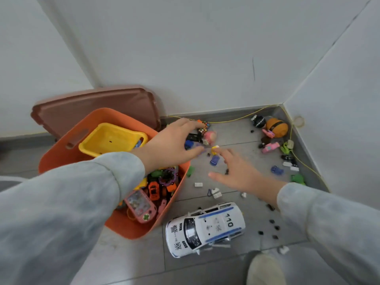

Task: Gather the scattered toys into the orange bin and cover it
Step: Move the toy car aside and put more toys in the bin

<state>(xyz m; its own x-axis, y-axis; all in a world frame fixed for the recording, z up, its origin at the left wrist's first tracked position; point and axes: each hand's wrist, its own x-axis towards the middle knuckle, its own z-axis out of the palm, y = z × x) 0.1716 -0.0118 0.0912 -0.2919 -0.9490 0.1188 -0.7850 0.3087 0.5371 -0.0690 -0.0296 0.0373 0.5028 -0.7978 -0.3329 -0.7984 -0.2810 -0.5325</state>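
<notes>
Grey floor tiles in a white-walled corner, strewn with small toys. Head view: left hand [174,140] arched and spread over a cluster beside the puzzle cube [204,126], gripping nothing yet. Right hand [236,171] flat, fingers straight, tips just short of a yellow brick [215,148], small blue car [214,160] just beside the forefinger. Orange bin [61,153] under the left forearm, already crowded; brown lid [92,108] propped against the wall. Probable slips: scooping too many bits at once and scattering them; too little room left for the police car [205,227], keeping the lid from seating.

Above toys [213,160], left hand [171,140] and right hand [238,173]
</notes>
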